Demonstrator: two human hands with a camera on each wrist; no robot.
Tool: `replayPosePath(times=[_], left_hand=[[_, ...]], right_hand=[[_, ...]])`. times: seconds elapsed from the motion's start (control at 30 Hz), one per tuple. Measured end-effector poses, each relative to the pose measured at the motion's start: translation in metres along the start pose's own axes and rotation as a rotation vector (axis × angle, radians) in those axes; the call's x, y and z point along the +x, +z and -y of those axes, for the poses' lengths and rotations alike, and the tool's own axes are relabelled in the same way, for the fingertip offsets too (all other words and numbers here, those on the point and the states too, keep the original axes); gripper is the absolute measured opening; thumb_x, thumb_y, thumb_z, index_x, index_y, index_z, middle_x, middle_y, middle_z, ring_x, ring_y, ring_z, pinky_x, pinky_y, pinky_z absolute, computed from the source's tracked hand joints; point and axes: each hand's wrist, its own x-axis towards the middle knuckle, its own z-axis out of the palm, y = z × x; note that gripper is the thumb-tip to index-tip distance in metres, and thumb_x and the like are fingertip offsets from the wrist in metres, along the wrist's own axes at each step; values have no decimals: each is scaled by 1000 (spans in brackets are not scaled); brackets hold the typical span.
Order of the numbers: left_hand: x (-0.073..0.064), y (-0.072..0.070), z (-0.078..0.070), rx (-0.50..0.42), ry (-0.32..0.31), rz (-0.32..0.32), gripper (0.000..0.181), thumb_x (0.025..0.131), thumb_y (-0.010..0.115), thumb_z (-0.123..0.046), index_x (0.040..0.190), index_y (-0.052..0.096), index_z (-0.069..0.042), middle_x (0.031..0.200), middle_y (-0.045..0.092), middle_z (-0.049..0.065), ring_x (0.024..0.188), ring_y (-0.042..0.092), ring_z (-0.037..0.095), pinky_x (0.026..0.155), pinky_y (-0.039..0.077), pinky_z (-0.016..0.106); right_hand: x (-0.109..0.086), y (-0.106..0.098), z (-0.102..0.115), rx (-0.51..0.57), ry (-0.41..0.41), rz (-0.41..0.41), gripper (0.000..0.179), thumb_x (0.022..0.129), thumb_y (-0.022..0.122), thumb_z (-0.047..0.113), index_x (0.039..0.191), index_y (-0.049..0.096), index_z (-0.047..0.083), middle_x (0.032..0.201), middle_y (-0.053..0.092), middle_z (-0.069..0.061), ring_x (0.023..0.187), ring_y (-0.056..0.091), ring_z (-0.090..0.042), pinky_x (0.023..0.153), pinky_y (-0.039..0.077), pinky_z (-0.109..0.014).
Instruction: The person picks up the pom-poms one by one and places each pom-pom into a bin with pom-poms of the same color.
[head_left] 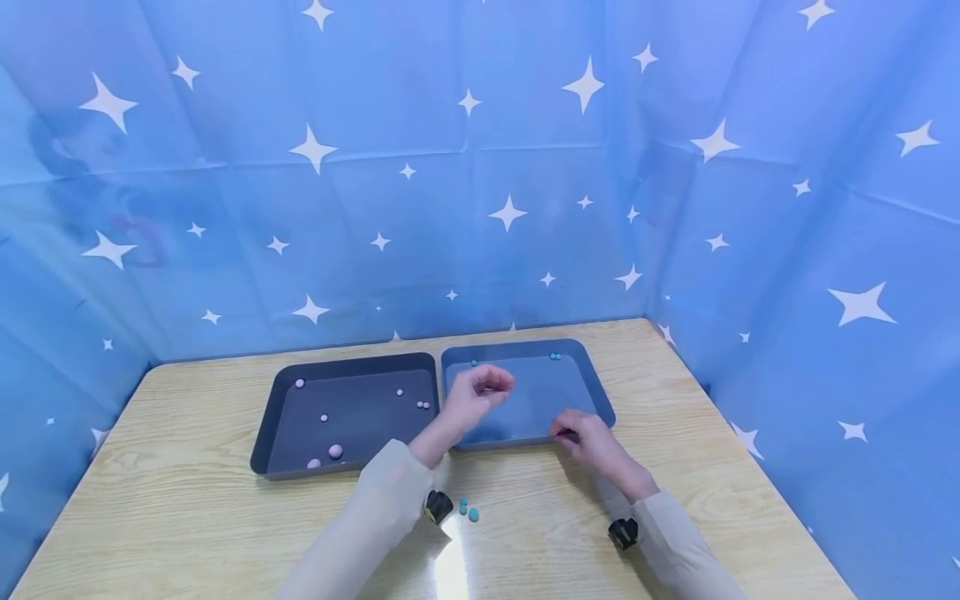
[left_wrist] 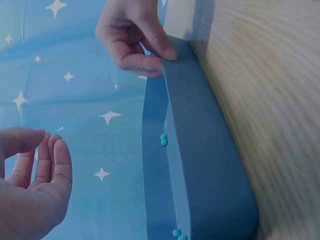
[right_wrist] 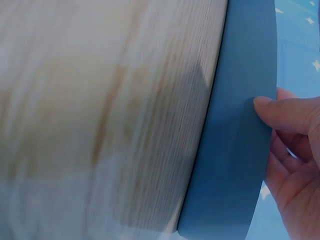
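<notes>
My right hand pinches the near rim of a blue tray between thumb and fingers; in the right wrist view the thumb presses its outer wall. Over the left part of that tray hovers my left hand, its fingers loosely bent, with nothing visible between them. Inside the tray, small teal balls lie near the far wall, and another teal ball is farther left. The left wrist view also shows teal balls inside. Several more teal balls rest on the table in front.
A dark grey tray stands against the blue tray's left side, with pink balls of different sizes scattered in it. Both sit on a wooden table. A blue star-printed curtain hangs behind and at both sides.
</notes>
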Motion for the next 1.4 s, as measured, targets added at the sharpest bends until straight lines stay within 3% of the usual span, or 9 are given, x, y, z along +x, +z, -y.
replayPosePath(times=[0.2,0.43,0.63,1.07,1.27,1.4], left_hand=[[-18,-3,3,-3,-4,36,14,83,60,10,96,64,6,94,65,21,86,62,20,76,52,25],[-40,-8,11,10,-10,155,13,85,59,8,97,63,9,95,62,28,83,59,12,73,51,20],[-54,-15,17,28,-44,202,13,83,59,9,96,62,9,92,63,23,82,59,14,74,51,20],[-69,-23,28,29,-121,280,23,79,55,17,98,61,9,93,63,20,85,59,20,75,51,21],[-75,-22,39,110,-123,319,21,78,54,20,97,60,12,95,60,28,86,58,31,72,50,20],[-78,-22,44,152,-132,339,24,76,53,20,98,59,11,95,61,25,84,58,29,71,49,19]], right_hand=[[-1,2,0,-7,-7,-18,22,70,70,-13,79,65,6,80,64,0,75,61,-17,67,54,-28],[-1,1,-1,-3,-6,-18,22,71,71,-14,79,65,6,79,64,0,75,62,-17,67,54,-28],[-1,1,0,-7,-5,0,21,72,70,-13,80,65,6,81,64,-1,76,62,-18,67,54,-28],[1,0,2,-3,-9,-12,23,70,70,-15,79,64,6,79,64,-1,74,62,-19,66,54,-28],[1,1,2,-7,-29,-25,24,69,70,-17,78,64,5,79,64,-1,74,62,-20,66,54,-29],[1,2,1,-7,-31,-30,24,69,70,-17,78,64,5,78,64,-1,72,61,-20,65,54,-29]])
